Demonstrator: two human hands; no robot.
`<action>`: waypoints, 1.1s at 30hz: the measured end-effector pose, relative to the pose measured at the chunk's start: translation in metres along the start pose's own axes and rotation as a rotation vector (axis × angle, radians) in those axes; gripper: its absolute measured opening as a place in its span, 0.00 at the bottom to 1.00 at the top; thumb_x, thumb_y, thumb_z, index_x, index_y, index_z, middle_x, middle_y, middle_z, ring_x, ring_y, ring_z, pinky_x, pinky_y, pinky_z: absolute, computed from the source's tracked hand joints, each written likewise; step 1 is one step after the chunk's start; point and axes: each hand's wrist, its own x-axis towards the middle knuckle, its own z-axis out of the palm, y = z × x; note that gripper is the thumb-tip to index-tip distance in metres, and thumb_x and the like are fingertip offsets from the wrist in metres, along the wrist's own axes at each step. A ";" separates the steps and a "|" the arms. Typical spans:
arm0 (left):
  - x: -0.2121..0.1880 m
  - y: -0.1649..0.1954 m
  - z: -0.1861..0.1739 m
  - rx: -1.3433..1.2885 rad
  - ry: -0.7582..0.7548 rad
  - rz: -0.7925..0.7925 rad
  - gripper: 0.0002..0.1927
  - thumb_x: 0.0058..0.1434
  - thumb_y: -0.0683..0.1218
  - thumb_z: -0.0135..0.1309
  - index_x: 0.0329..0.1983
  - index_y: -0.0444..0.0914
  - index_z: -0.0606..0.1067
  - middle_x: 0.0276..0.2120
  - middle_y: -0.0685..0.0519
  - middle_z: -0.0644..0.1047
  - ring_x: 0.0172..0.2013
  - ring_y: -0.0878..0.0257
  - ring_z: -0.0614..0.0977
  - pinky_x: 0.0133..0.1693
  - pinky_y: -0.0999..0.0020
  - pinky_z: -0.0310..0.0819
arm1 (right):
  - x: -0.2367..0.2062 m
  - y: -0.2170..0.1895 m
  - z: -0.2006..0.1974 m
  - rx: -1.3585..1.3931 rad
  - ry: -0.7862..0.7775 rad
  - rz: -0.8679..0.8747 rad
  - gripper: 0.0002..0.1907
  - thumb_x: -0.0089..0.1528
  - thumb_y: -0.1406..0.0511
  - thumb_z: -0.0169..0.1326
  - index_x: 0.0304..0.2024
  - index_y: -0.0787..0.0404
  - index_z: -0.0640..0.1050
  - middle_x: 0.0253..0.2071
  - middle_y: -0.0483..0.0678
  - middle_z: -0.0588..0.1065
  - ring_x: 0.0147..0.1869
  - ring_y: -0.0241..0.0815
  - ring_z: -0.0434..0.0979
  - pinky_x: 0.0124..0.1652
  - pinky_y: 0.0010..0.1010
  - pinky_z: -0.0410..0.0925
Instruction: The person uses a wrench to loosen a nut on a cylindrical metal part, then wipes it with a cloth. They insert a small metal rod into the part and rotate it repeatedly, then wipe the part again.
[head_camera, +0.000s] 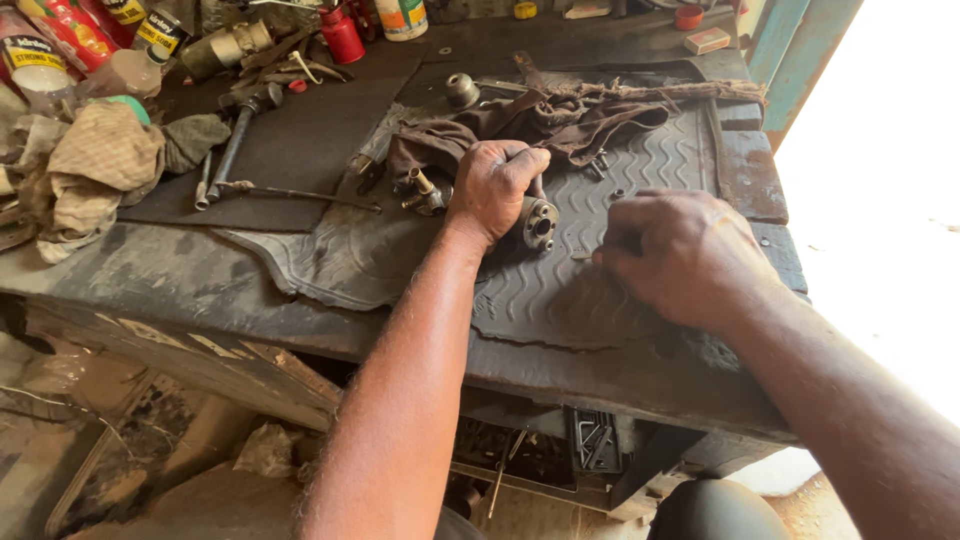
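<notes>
Two hands (495, 190) (680, 255), left on metal part (540, 222).

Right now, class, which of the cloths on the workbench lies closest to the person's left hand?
The dark brown rag, bunched on the ribbed rubber mat just beyond the left hand. The checked beige cloth lies far off at the bench's left end.

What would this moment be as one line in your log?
left hand: grips metal part | right hand: fingers curled, pressed on rubber mat | brown rag: behind hands | bench: cluttered with tools
</notes>
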 end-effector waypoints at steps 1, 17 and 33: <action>0.000 -0.001 0.001 -0.009 -0.001 0.004 0.21 0.58 0.55 0.52 0.17 0.35 0.76 0.15 0.55 0.73 0.20 0.68 0.73 0.27 0.67 0.69 | -0.004 -0.002 -0.002 -0.022 -0.010 -0.025 0.09 0.61 0.57 0.56 0.36 0.54 0.80 0.40 0.45 0.78 0.45 0.45 0.80 0.48 0.42 0.73; 0.001 -0.001 0.004 -0.021 0.005 -0.001 0.21 0.58 0.55 0.52 0.17 0.34 0.74 0.15 0.55 0.72 0.20 0.67 0.73 0.27 0.67 0.68 | -0.046 -0.016 -0.024 -0.266 -0.347 0.073 0.25 0.68 0.58 0.48 0.68 0.33 0.71 0.43 0.41 0.72 0.39 0.38 0.77 0.38 0.32 0.73; 0.002 -0.004 0.001 -0.011 -0.020 -0.011 0.20 0.58 0.54 0.52 0.17 0.35 0.76 0.15 0.55 0.75 0.21 0.68 0.74 0.27 0.69 0.69 | -0.012 -0.012 -0.001 0.101 0.045 0.047 0.17 0.61 0.56 0.54 0.51 0.49 0.84 0.44 0.54 0.82 0.48 0.54 0.82 0.52 0.45 0.72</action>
